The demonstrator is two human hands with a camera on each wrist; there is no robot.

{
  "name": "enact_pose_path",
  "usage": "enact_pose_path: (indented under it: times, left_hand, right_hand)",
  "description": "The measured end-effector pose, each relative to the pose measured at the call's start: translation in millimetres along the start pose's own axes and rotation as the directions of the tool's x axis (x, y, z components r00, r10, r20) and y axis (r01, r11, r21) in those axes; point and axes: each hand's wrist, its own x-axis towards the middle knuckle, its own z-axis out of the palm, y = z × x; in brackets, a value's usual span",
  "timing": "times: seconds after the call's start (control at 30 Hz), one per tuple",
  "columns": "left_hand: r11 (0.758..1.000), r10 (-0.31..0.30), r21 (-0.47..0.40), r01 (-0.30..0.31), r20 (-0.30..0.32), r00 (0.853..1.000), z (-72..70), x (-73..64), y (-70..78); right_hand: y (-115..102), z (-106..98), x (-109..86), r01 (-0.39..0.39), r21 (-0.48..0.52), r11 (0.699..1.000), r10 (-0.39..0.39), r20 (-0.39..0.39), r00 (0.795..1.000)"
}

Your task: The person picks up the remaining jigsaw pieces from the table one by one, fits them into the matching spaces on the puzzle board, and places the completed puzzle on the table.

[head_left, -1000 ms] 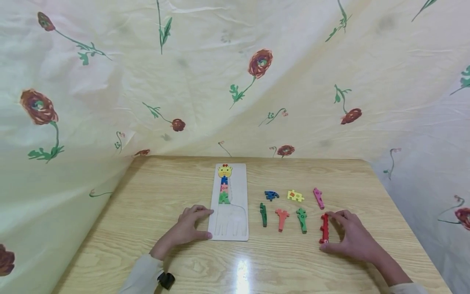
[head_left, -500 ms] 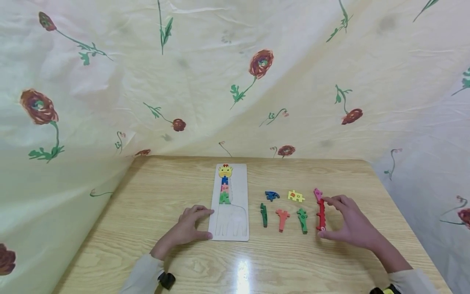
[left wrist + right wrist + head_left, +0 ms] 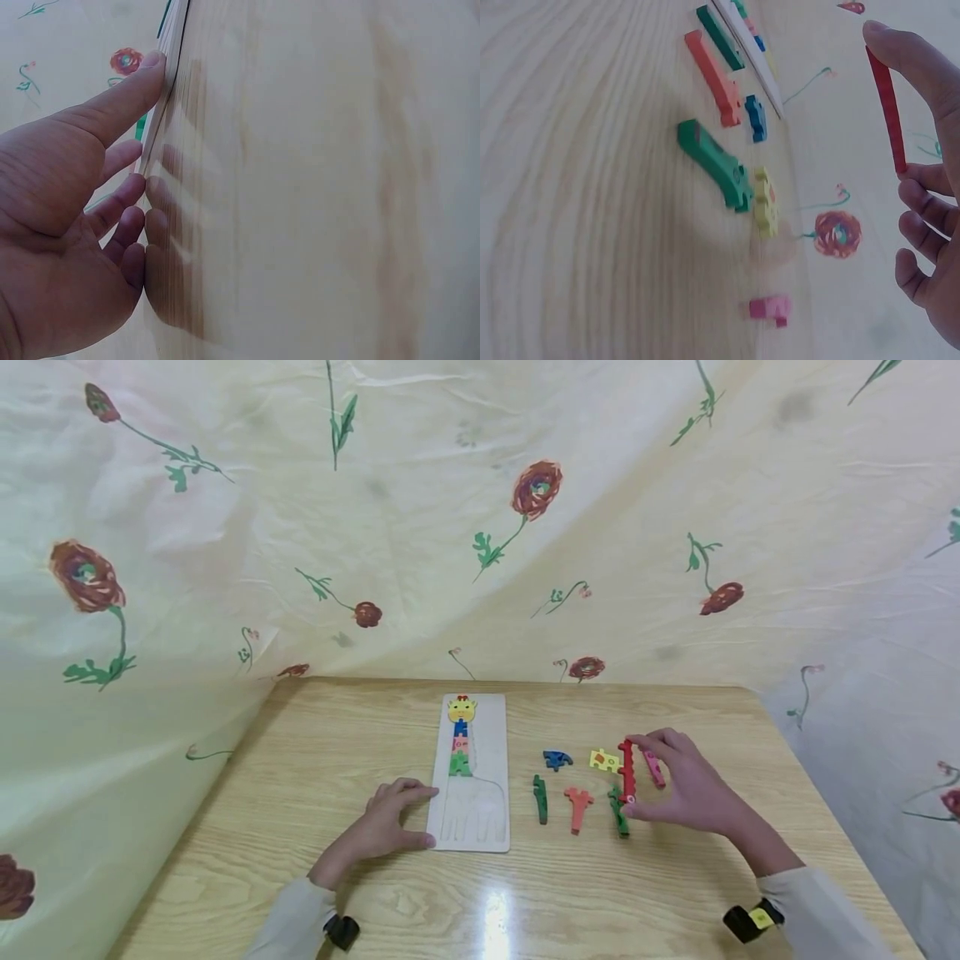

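My right hand [image 3: 686,785] pinches a long red puzzle piece [image 3: 627,770] by its two ends, thumb at the near end and a finger at the far one. In the right wrist view the red piece is raised off the table. My left hand [image 3: 388,818] touches the left edge of a white puzzle board [image 3: 489,735], its thumb and a fingertip spread along the lower part. A yellow giraffe head [image 3: 461,709] and a neck of blue, pink and green pieces [image 3: 460,763] sit in the board. Below them, the body and leg recess [image 3: 472,814] shows bare white.
Loose puzzle pieces lie right of the board: blue [image 3: 557,760], yellow [image 3: 602,760], dark green [image 3: 540,799], coral [image 3: 577,810], green [image 3: 618,821] and pink [image 3: 654,768]. The wooden table [image 3: 345,727] ends at a flowered cloth [image 3: 420,527] behind.
The right hand has lifted the red piece and carried it left and away from the body, past the pink piece toward the yellow and green ones. The left hand has stayed at the board.
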Motion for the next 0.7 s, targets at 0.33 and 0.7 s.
enact_pose_path:
  times: [0.33, 0.7]
  left_hand:
    - [1.000, -0.004, 0.020, 0.004, 0.001, 1.000, 0.3, 1.1, -1.3]
    - [1.000, -0.003, 0.021, 0.003, 0.002, 1.000, -0.1, 1.3, -1.1]
  right_hand:
    - [-11, 13, 27.1, 0.017, 0.064, 0.998, -0.018, 0.011, 1.000]
    - [-22, 34, 56.3, 0.028, 0.141, 0.990, -0.035, 0.048, 0.998]
